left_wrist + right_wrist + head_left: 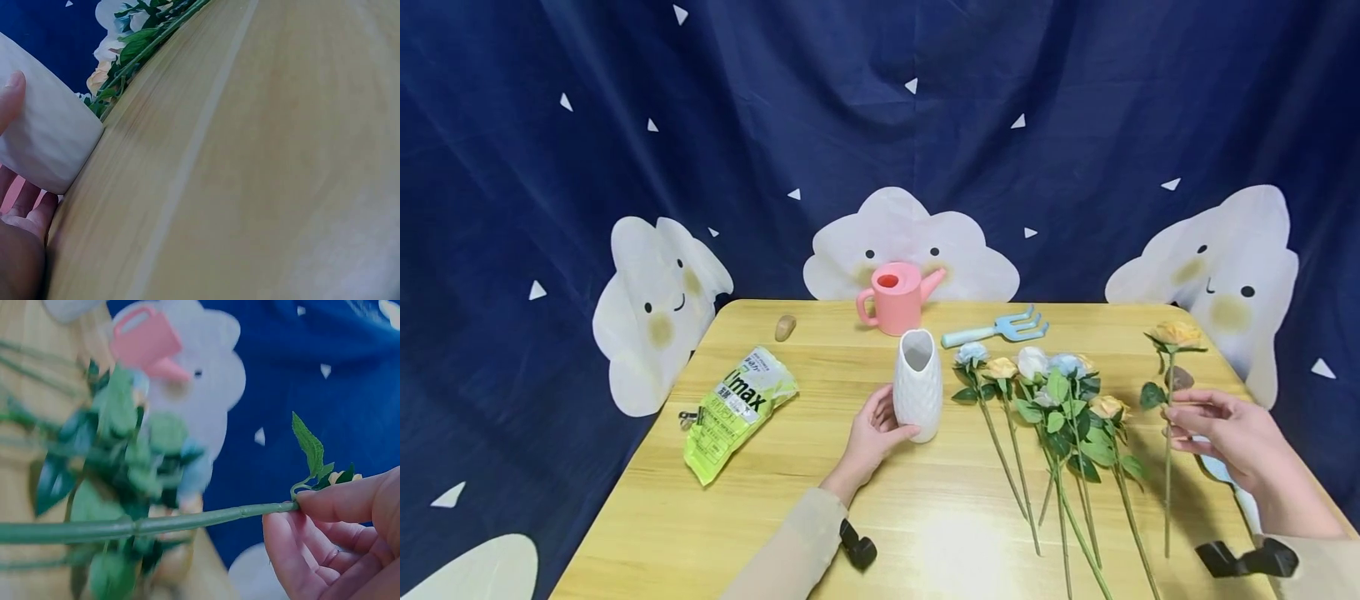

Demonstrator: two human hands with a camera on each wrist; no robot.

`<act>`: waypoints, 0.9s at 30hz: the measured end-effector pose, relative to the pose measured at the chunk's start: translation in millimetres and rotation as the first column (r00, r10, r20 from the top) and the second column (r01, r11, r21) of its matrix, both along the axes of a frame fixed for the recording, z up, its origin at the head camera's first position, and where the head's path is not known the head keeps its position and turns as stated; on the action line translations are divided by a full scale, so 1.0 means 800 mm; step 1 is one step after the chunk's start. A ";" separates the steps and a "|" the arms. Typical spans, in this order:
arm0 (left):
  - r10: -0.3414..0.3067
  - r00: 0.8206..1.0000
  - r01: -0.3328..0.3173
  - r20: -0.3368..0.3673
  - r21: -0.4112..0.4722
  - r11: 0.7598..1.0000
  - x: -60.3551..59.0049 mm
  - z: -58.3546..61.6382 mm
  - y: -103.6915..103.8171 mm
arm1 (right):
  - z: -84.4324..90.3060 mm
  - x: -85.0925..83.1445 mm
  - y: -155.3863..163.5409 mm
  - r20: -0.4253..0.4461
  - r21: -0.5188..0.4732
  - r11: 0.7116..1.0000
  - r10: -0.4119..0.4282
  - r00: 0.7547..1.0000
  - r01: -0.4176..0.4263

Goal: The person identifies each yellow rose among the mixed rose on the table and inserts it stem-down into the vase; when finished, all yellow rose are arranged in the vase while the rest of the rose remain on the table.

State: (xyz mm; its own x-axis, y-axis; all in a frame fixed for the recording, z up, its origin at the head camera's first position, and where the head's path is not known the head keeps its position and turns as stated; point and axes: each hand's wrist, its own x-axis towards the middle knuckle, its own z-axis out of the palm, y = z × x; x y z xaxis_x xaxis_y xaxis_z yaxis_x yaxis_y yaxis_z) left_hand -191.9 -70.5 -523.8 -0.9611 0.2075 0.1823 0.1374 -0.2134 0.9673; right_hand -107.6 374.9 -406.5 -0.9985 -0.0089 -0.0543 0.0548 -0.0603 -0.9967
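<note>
Near me the wooden worktop shines with a spot of light; at its middle my left hand is curled round the lower part of a white vase with scaly relief. My right hand pinches the thin green stem of a yellow rose. Farther stand a rounded pink watering can and, behind, a dark-blue curtain with white clouds.

1. Bag: "max" in large dark letters; the green mark just before it cannot be told for certain.
2. Same bag: smaller print above and below, partly Chinese characters, too small to read.
</note>
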 end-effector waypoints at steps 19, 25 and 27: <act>-0.063 0.998 0.064 0.008 -0.074 0.995 0.000 0.014 -0.001 | 0.094 -0.077 -0.154 -0.076 0.001 0.998 0.060 0.995 -0.060; -0.073 0.997 0.073 0.003 -0.080 0.994 0.007 0.030 0.000 | 0.130 -0.105 -0.201 -0.147 -0.006 1.000 0.011 0.989 -0.012; -0.076 0.997 0.076 0.002 -0.082 0.994 0.008 0.031 0.000 | 0.142 -0.114 -0.215 -0.156 -0.009 1.000 -0.013 0.988 0.011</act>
